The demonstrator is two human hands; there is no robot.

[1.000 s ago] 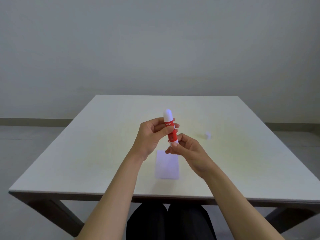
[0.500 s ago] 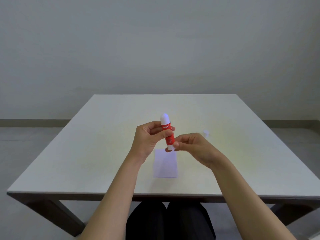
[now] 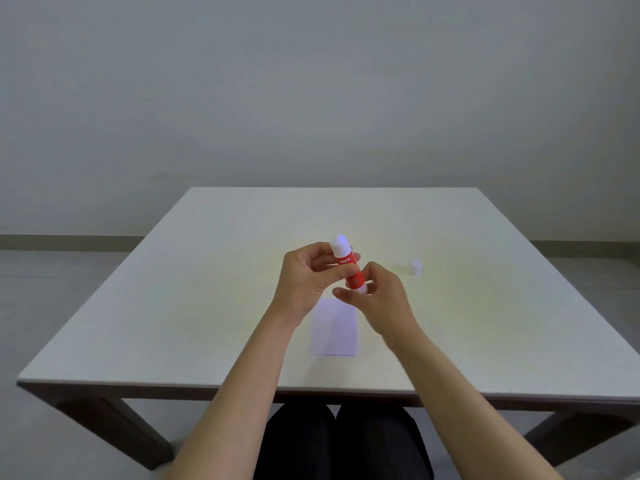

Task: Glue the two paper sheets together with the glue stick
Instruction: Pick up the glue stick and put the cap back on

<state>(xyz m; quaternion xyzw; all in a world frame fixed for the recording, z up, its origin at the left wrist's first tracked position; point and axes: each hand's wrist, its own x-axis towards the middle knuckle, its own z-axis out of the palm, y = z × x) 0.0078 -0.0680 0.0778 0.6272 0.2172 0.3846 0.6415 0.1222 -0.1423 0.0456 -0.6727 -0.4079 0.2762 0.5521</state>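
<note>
Closest to the camera there's a pair of dark-trousered knees (image 3: 341, 441) tucked under the near edge of the worktop (image 3: 173, 306), with both bare forearms reaching out over that edge.

Just past the near edge, roughly centred, the paper (image 3: 334, 332) lies flat on the worktop — pale, a bit lilac in this light. I honestly can't tell if it's one sheet or two stacked; it reads as a single rectangle.

Above the far end of the paper, both hands are up in the air with the glue stick (image 3: 349, 268) between them. It's red-bodied with white ends, held nearly upright and leaning a little, clear of the worktop. The left hand (image 3: 306, 278) has its grip closed around the upper red part, fingers wrapped across the front just under the white rounded top. The right hand (image 3: 382, 299) has its grip pinched shut on the white bottom end, thumb and fingertips curled in around it.

Further back and off toward the right edge, a small white cap-like thing (image 3: 415, 267) sits on its own on the worktop, well apart from the hands — too small and blurry to say more.

Beyond the far edge it's a plain grey wall (image 3: 311, 98).
</note>
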